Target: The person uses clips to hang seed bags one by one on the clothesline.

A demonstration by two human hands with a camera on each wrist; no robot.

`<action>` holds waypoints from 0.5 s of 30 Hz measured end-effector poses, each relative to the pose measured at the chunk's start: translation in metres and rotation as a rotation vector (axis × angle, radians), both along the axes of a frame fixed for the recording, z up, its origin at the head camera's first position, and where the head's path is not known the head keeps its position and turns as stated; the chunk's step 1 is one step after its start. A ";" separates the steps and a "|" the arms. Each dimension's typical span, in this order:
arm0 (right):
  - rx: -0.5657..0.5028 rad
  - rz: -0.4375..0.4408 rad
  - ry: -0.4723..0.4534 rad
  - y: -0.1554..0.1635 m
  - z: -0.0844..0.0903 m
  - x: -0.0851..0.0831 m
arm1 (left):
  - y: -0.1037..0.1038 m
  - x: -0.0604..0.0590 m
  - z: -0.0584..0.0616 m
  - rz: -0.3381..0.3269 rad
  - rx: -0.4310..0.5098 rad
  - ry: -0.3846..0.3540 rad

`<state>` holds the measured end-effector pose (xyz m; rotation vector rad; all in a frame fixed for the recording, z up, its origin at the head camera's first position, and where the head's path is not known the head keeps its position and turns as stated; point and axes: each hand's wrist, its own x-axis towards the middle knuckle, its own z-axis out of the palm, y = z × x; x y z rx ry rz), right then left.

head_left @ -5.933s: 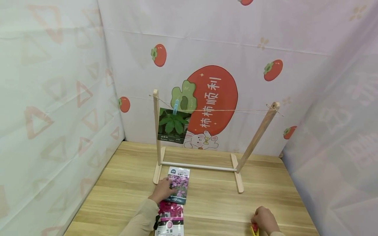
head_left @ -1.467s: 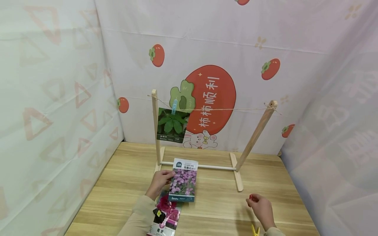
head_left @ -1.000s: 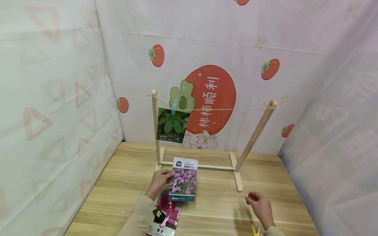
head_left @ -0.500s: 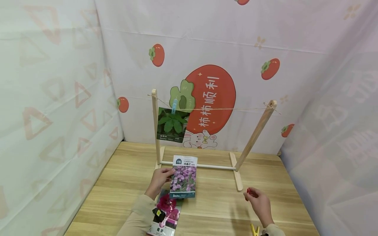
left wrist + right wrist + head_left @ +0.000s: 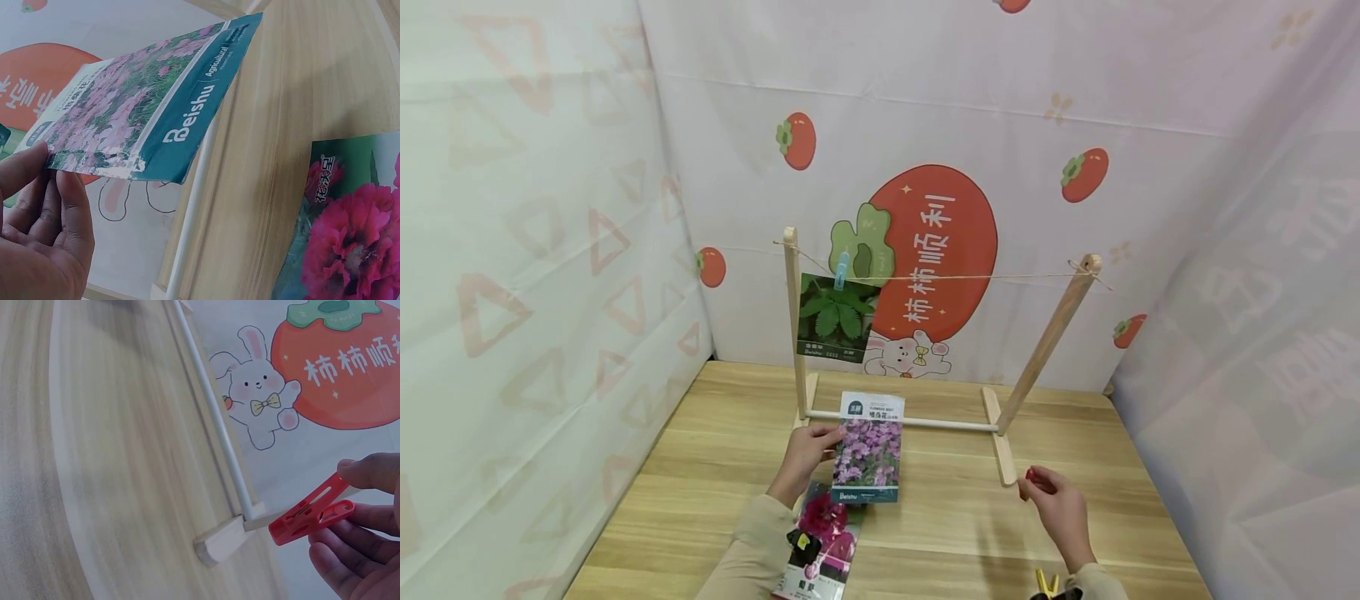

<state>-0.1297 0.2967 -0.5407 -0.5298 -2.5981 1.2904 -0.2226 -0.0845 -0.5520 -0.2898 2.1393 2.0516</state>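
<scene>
My left hand [image 5: 805, 454] pinches the left edge of a seed packet with purple flowers [image 5: 868, 448], held upright above the table; the left wrist view shows the packet [image 5: 144, 112] between thumb and fingers [image 5: 62, 206]. My right hand [image 5: 1051, 500] pinches a red clothespin [image 5: 1030, 475], seen close in the right wrist view as a red clothespin [image 5: 312, 515] between fingertips [image 5: 369, 472]. A wooden rack [image 5: 793, 325] with a string [image 5: 970, 277] stands behind. A green-leaf packet [image 5: 837, 321] hangs from the string by a blue clothespin [image 5: 841, 268].
Another packet with a pink flower [image 5: 820, 546] lies on the wooden table [image 5: 925, 533] under my left forearm. A yellow clothespin [image 5: 1045, 582] lies near the front right edge. Patterned fabric walls enclose the table on three sides.
The left hand has lifted the purple-flower packet off the table and raised it slightly. The right hand picked up the red clothespin and moved up and left, leaving the yellow one on the table.
</scene>
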 end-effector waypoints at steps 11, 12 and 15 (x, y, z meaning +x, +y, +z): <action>-0.037 -0.034 0.066 -0.007 0.014 -0.003 | 0.001 -0.001 0.013 -0.001 0.003 0.034; -0.039 -0.034 0.074 -0.008 0.015 -0.004 | 0.002 -0.001 0.014 0.000 0.002 0.034; -0.044 -0.028 0.101 -0.009 0.018 -0.006 | 0.002 -0.001 0.017 -0.002 -0.005 0.047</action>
